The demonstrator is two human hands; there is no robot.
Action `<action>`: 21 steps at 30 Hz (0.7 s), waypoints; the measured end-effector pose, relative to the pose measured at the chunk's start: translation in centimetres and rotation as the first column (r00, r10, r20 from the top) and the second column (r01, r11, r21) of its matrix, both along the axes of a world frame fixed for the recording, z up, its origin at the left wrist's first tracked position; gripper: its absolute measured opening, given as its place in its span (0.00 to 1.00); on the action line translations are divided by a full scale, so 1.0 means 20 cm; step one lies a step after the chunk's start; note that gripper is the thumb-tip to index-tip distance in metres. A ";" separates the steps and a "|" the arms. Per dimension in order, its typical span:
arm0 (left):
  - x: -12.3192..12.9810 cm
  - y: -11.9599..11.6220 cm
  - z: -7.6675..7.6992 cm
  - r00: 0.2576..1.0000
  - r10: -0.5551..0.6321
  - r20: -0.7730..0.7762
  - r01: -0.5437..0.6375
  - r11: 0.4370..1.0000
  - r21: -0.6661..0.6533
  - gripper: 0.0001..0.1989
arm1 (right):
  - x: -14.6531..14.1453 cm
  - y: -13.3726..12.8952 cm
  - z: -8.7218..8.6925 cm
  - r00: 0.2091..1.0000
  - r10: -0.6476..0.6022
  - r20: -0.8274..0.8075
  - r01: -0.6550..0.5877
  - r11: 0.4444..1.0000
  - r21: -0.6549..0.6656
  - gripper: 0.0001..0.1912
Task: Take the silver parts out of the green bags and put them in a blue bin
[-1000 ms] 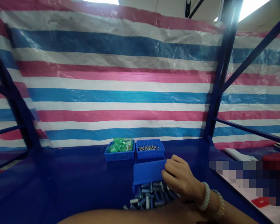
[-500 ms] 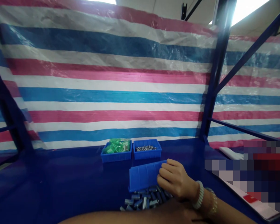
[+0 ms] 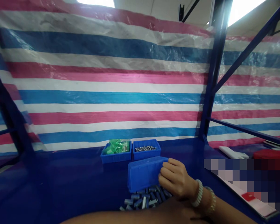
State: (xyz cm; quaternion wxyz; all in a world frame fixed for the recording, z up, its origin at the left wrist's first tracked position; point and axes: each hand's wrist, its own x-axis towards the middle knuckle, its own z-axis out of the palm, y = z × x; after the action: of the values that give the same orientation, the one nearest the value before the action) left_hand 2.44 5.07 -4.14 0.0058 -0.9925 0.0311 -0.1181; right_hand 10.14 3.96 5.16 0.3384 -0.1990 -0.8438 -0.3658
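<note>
Head view has the right hand (image 3: 175, 178) closed, its curled fingers clamped on the upper right corner of a tilted bin (image 3: 146, 174), blue and ribbed, at the near middle of the blue desk (image 3: 79, 180). Loose blocks (image 3: 143, 201), short, grey-blue and shiny, lie in a pile just below the bin's lower edge, partly covered by the arms. Left forearm (image 3: 116, 217) runs along the bottom and passes beneath the right wrist; the left hand is hidden, so whether its fingers are apart or together I cannot tell. Behind the tilted bin, two open blue trays sit side by side: the left tray (image 3: 116, 158) holds green plastic wrapping (image 3: 116, 147) and some pale pieces, the right tray (image 3: 147, 154) a heap of small metal parts (image 3: 145, 148). Two bracelets (image 3: 199, 193) circle the right wrist. Striped sheeting (image 3: 121, 98) hangs behind, with a blue metal post (image 3: 211, 77) at right. Farther right are a white item (image 3: 232, 153), something red (image 3: 270, 154) and a blurred-out patch (image 3: 254, 177)
</note>
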 end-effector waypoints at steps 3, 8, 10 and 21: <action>-0.04 -0.01 0.02 0.998 -0.046 0.038 0.044 0.998 0.047 0.18 | 0.02 0.01 0.01 0.999 0.008 -0.048 -0.005 0.999 0.053 0.19; -0.11 0.01 0.05 0.988 -0.146 0.048 0.136 0.976 0.171 0.22 | 0.18 0.12 0.06 0.955 -0.147 -0.256 0.166 0.985 0.054 0.13; -0.11 0.03 0.04 0.986 -0.165 0.003 0.162 0.970 0.180 0.23 | 0.30 0.18 0.12 0.903 -0.313 -0.296 0.303 0.950 -0.082 0.08; -0.18 0.01 0.15 0.972 -0.223 -0.077 0.228 0.971 0.069 0.25 | 0.83 0.59 0.23 0.761 -0.606 0.232 0.559 0.431 -0.708 0.03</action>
State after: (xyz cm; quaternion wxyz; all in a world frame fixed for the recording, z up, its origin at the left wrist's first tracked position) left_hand -1.07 5.34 -1.07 0.0300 -0.9850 0.1484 -0.0825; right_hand 26.76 15.75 9.73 0.1031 -0.6073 -0.7840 -0.0765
